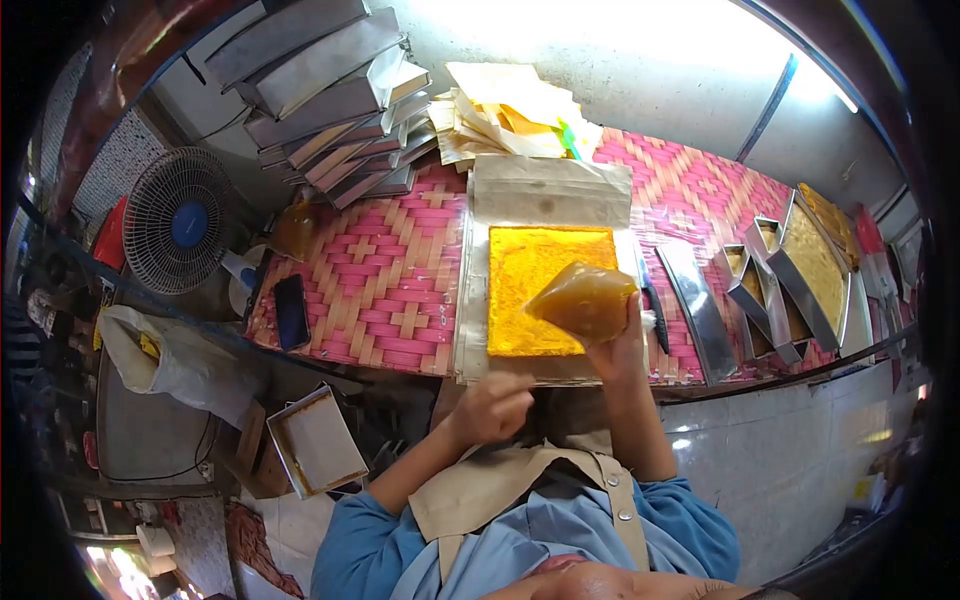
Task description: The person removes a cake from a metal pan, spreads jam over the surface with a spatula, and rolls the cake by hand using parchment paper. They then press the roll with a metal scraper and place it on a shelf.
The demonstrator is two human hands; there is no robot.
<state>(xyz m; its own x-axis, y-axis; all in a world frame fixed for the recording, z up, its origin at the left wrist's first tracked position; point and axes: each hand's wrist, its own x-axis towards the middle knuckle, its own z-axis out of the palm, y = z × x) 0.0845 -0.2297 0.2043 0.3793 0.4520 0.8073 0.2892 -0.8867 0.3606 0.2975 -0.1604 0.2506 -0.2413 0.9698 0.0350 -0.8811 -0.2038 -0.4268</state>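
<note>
A flat yellow slab [520, 255] lies on pale sheets [474, 330] on the bench [390, 265], whose cover has a pink and tan woven pattern; the clock directions here run from that slab, with six o'clock towards the person. The right hand [618, 345], at four o'clock, has its grip closed around the right end of a bag [583, 303] of brown filling. The bag is in front of the slab's middle and right side, its narrow end pointing towards nine; whether it touches the slab cannot be told. The left hand [490, 408], at seven, is just off the near edge, its grip clenched with the fingers curled in; anything inside it cannot be made out.

At three o'clock a dark knife [653, 308] lies near the slab, then a metal strip [695, 310], and further out some metal frames [768, 300]. At twelve a brownish sheet [550, 190] lies just beyond the slab, and behind it a loose pile of papers [510, 105]. Stacked metal tins [330, 110] stand between ten and eleven. A phone [291, 312] lies at nine, with a fan [180, 225] further out, between nine and ten.
</note>
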